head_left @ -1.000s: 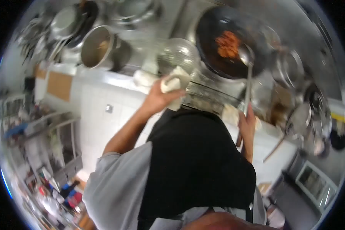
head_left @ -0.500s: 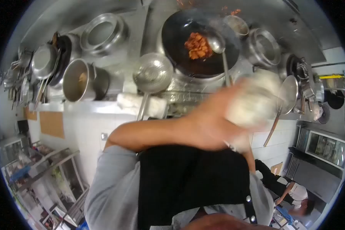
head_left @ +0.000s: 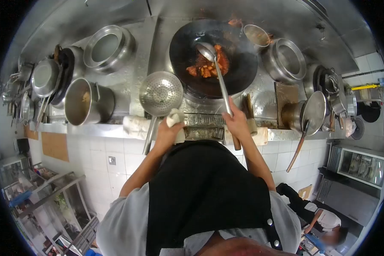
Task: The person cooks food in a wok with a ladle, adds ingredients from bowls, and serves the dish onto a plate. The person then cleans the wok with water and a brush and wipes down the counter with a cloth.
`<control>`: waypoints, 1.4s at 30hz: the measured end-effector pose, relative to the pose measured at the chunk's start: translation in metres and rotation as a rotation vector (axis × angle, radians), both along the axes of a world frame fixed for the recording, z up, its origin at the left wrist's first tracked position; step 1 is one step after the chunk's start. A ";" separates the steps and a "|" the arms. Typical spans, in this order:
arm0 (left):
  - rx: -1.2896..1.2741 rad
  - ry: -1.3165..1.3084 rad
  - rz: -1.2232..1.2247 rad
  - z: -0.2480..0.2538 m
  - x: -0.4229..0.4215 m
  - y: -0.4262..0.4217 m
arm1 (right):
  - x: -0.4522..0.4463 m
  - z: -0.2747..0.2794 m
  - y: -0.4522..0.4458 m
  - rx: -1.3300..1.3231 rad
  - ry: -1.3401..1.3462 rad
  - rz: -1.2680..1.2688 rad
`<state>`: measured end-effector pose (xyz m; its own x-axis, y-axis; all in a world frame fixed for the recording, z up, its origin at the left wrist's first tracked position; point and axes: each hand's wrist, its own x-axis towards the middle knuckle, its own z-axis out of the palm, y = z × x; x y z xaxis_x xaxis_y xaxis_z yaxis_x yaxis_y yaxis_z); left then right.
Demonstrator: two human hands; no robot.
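Observation:
My left hand is closed around a folded pale cloth at the front edge of the stove, just right of the handle of a perforated skimmer. A long-handled ladle is in my right hand, its wooden end pointing down past my fingers. The ladle's bowl rests inside a black wok, over reddish-orange pieces of food. Some smoke or steam rises at the wok's right side.
A deep pot and stacked metal basins stand left. Right of the wok are a round pot, a small strainer and a wooden-handled pan. Another person is at the lower right.
My left hand has swung back left from across my right arm, with the cloth. The ladle's bowl has moved left over the food, which has spread. My right hand now shows clearly.

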<state>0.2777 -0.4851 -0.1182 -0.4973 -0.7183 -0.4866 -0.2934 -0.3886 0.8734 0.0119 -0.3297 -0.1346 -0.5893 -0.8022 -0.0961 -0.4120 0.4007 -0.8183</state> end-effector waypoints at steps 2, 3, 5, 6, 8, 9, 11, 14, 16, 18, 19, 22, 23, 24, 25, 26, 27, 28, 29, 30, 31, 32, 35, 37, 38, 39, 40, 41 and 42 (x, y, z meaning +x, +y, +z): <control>0.021 0.012 0.042 -0.006 0.011 -0.002 | 0.004 0.018 0.004 0.059 -0.019 -0.028; 0.039 0.029 0.069 -0.013 0.017 -0.003 | 0.004 0.035 0.005 0.128 -0.028 -0.043; -0.008 0.034 0.146 0.002 0.015 -0.001 | 0.000 0.044 0.010 0.168 -0.016 -0.073; 0.027 0.055 0.156 0.002 0.018 -0.001 | -0.006 0.044 0.014 0.140 0.002 -0.083; 0.097 0.095 0.185 0.001 0.028 -0.007 | -0.015 0.047 0.019 0.074 0.013 -0.087; 0.186 0.102 0.205 0.011 0.029 -0.007 | -0.018 0.051 0.019 0.036 0.006 -0.083; 0.136 0.090 0.178 -0.005 0.034 -0.005 | -0.028 0.043 0.020 0.000 0.061 -0.057; 0.088 0.085 0.159 -0.004 0.028 0.000 | -0.043 0.029 0.016 0.146 0.049 -0.033; 0.057 0.082 0.161 0.000 0.021 0.000 | -0.047 0.026 0.014 0.129 0.041 -0.033; 0.030 0.067 0.168 0.000 0.018 0.000 | -0.042 0.023 0.017 -0.036 0.093 -0.035; 0.005 0.078 0.175 0.000 0.017 -0.001 | -0.040 0.023 0.018 -0.027 0.091 -0.036; 0.010 0.108 0.208 0.003 0.013 0.000 | -0.046 0.014 0.016 0.023 0.087 -0.018; 0.063 0.113 0.227 0.010 0.012 0.000 | -0.055 -0.003 0.016 0.057 0.081 0.002; 0.113 0.117 0.244 0.014 0.011 -0.002 | -0.056 -0.001 0.011 0.087 0.075 0.020; 0.116 0.115 0.238 0.012 0.013 -0.003 | -0.056 0.003 0.011 0.062 0.103 0.012; 0.122 0.109 0.234 0.008 0.017 -0.004 | -0.055 0.008 0.014 0.041 0.128 0.005; 0.133 0.100 0.229 0.007 0.020 -0.002 | -0.052 0.009 0.016 0.028 0.139 -0.001; 0.136 0.101 0.232 0.007 0.021 -0.001 | -0.049 0.011 0.017 0.016 0.150 -0.007; 0.136 0.105 0.236 0.007 0.021 0.000 | -0.048 0.007 0.017 0.005 0.154 -0.011; 0.135 0.110 0.240 0.009 0.020 0.001 | -0.050 0.007 0.017 0.043 0.127 -0.017; 0.134 0.123 0.231 0.011 0.019 0.003 | -0.051 0.008 0.016 0.082 0.101 -0.023; 0.131 0.137 0.223 0.012 0.018 0.003 | -0.056 0.010 0.014 0.171 0.043 -0.031; 0.163 0.167 0.211 0.026 0.010 0.001 | -0.054 0.020 0.009 0.145 0.060 -0.038; 0.182 0.176 0.207 0.028 0.004 -0.001 | -0.050 0.017 0.010 0.094 0.111 -0.040; 0.179 0.184 0.209 0.025 0.001 0.000 | -0.049 0.010 0.010 0.094 0.132 -0.037; 0.177 0.190 0.211 0.022 -0.001 0.001 | -0.049 0.004 0.010 0.094 0.151 -0.034; 0.162 0.199 0.205 0.018 -0.003 0.003 | -0.053 0.000 0.011 0.121 0.158 -0.018; 0.144 0.207 0.197 0.014 -0.004 0.003 | -0.059 -0.003 0.011 0.145 0.163 -0.004; 0.125 0.218 0.194 0.013 -0.008 0.003 | -0.064 -0.003 0.009 0.168 0.172 0.015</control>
